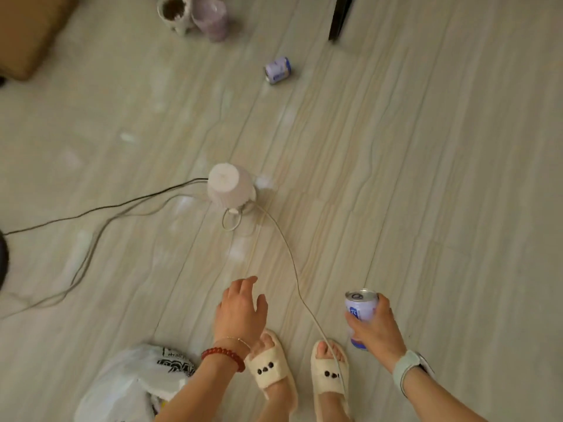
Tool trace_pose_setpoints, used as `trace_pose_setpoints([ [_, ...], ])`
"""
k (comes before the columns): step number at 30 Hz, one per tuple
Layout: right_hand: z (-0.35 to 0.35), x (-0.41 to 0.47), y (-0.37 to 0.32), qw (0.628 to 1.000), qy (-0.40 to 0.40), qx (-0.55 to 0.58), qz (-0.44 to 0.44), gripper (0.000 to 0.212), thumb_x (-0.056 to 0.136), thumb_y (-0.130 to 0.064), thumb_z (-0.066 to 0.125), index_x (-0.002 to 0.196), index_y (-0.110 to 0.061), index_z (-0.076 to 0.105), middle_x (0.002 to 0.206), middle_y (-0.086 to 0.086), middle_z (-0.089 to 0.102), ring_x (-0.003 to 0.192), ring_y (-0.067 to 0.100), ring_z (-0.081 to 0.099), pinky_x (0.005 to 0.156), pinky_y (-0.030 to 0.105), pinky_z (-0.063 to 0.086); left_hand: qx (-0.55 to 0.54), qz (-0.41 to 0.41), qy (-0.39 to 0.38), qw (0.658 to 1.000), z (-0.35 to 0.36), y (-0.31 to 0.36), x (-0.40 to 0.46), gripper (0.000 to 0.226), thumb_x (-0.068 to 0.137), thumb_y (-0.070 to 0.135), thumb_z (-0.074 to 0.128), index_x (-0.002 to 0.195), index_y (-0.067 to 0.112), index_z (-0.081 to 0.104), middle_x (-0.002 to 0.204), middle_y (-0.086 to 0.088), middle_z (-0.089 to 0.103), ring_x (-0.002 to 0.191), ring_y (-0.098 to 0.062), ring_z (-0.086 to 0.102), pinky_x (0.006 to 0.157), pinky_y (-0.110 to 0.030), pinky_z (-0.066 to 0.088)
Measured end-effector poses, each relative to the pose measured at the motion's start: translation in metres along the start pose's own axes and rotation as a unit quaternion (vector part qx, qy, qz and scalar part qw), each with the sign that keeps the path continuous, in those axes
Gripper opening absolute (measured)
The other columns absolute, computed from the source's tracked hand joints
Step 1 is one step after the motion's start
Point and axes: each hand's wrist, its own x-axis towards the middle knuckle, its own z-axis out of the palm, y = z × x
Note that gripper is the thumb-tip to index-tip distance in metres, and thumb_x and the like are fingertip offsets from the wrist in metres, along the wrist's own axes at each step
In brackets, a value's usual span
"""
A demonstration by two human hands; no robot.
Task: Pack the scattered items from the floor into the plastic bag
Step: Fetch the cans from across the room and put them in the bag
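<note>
Currently our right hand [376, 325] grips one can [361, 315] at lower right; our left hand [240, 309] hangs relaxed, holding nothing. We should spread the plastic bag [128, 388], lower left, before dropping it in; a second can [277, 70] lies top centre.

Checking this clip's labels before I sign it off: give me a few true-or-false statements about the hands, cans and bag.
1. The right hand grips a can. True.
2. The left hand holds the plastic bag. False: it holds nothing, fingers spread above the floor; the bag lies beside the left forearm.
3. Another can lies on its side further away. True.
4. The white cup stands upright. False: its base faces the camera.
</note>
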Motion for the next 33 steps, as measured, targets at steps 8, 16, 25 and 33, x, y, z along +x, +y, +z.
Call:
trace_pose_setpoints([
  [8,-0.101,-0.121,-0.190,0.979,0.021,0.177,-0.099,0.048,0.074,-0.020,0.074,0.105,-0.024,0.039,0.097,0.001,0.057,0.078,0.018,0.064,0.070,0.036,0.058,-0.038,0.059,0.131,0.989,-0.209,0.074,-0.054,0.042,0.090,0.022,0.046,0.131,0.012,0.043,0.134,-0.010,0.047,0.122,-0.028,0.044,0.099,-0.038,0.038],
  [16,-0.186,-0.164,-0.323,0.952,0.035,0.203,-0.227,0.057,0.078,-0.015,0.072,0.124,-0.011,0.039,0.109,0.004,0.052,0.071,0.001,0.054,0.045,0.002,0.042,-0.091,0.110,0.161,0.977,-0.304,0.150,-0.066,0.040,0.090,0.018,0.047,0.129,0.010,0.045,0.131,-0.013,0.048,0.119,-0.030,0.046,0.098,-0.038,0.039],
  [25,-0.258,-0.059,-0.432,0.958,0.002,0.170,-0.230,0.051,0.073,-0.018,0.075,0.107,-0.025,0.039,0.103,-0.001,0.056,0.085,0.016,0.061,0.075,0.031,0.057,-0.115,0.067,0.165,0.977,-0.350,0.254,0.060,0.039,0.091,0.019,0.046,0.129,0.009,0.045,0.130,-0.013,0.049,0.116,-0.028,0.050,0.094,-0.035,0.041],
  [33,-0.279,0.024,-0.526,0.974,-0.044,0.096,-0.199,0.054,0.070,-0.024,0.076,0.108,-0.030,0.038,0.112,0.001,0.055,0.093,0.021,0.062,0.079,0.045,0.056,-0.179,0.014,0.156,0.971,-0.383,0.293,0.144,0.039,0.091,0.018,0.047,0.128,0.009,0.045,0.128,-0.012,0.050,0.116,-0.027,0.049,0.096,-0.032,0.038],
])
